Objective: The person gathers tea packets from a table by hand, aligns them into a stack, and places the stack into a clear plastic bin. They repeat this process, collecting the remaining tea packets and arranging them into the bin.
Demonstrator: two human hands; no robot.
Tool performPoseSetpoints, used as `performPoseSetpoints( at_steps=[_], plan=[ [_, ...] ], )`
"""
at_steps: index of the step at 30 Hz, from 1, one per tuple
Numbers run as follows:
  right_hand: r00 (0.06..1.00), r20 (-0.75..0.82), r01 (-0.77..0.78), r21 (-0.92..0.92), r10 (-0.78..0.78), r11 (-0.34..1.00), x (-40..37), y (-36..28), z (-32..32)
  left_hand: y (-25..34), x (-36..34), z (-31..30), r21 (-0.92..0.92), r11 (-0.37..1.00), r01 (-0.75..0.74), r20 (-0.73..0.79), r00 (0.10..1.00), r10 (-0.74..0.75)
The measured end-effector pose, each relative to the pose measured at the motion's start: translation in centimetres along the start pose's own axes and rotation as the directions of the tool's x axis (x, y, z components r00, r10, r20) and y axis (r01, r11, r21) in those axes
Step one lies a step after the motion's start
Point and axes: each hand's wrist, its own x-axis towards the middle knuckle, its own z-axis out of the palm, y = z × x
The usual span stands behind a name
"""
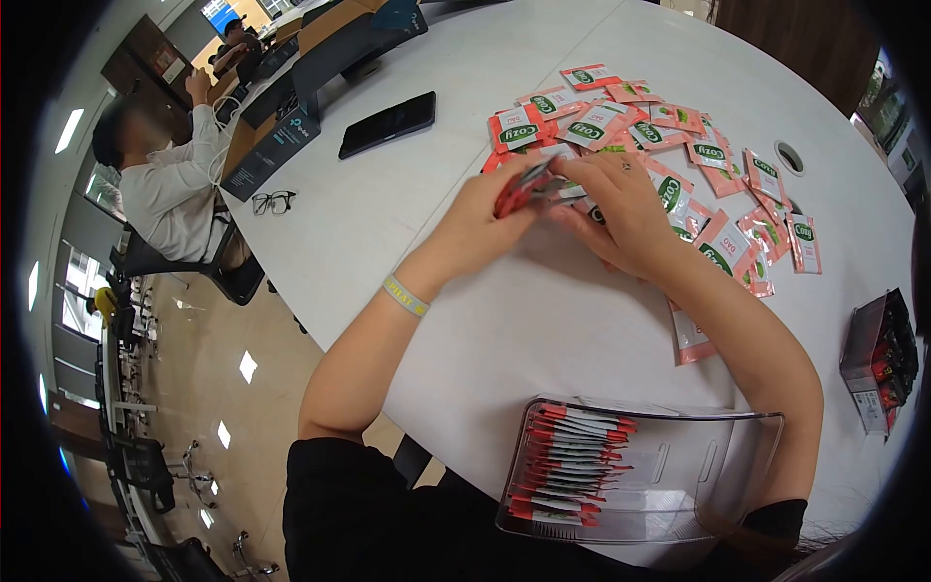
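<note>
My left hand (477, 225) and my right hand (621, 215) meet at the middle of the white round table (543, 320), together holding a small stack of red-and-white sachets (529, 184). Just beyond the hands lies a spread pile of loose pink sachets (669, 136) with green "Cozy" labels. A clear plastic bin (698, 466) stands at the table's near edge, with a row of sachets (567, 466) packed upright at its left end. One more sachet (690, 339) lies under my right forearm. A yellowish wristband (404, 296) is on my left wrist.
A black phone (388, 124), dark boxes (291, 116) and a pair of glasses (273, 203) lie at the table's far left. A second bin (878, 359) with sachets stands at the right edge. Another person in a white shirt (175, 189) sits at the left.
</note>
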Motion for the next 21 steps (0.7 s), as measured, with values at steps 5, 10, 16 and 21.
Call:
performPoseSetpoints(
  at_steps=[5,10,16,21],
  plan=[
    [0.989,0.105,-0.097,-0.095,0.107,0.991,-0.6,0.4,0.3,-0.7,0.8,-1.0,0.391,0.919,-0.06,-0.223,0.962,0.158],
    [0.973,0.165,-0.099,-0.344,0.164,0.934,-0.4,-0.1,-0.4,-3.3,2.5,-1.1,0.808,0.559,-0.184,-0.085,0.904,0.42],
    [0.985,0.037,-0.139,-0.4,0.168,0.906,-0.8,0.5,0.3,-0.3,1.8,-1.1,0.539,0.842,0.02,-0.046,0.999,0.006],
    [0.991,0.075,-0.083,-0.325,0.113,0.942,-0.9,0.8,0.2,1.0,0.5,-0.2,0.359,0.922,-0.141,0.069,0.99,0.124]
  ],
)
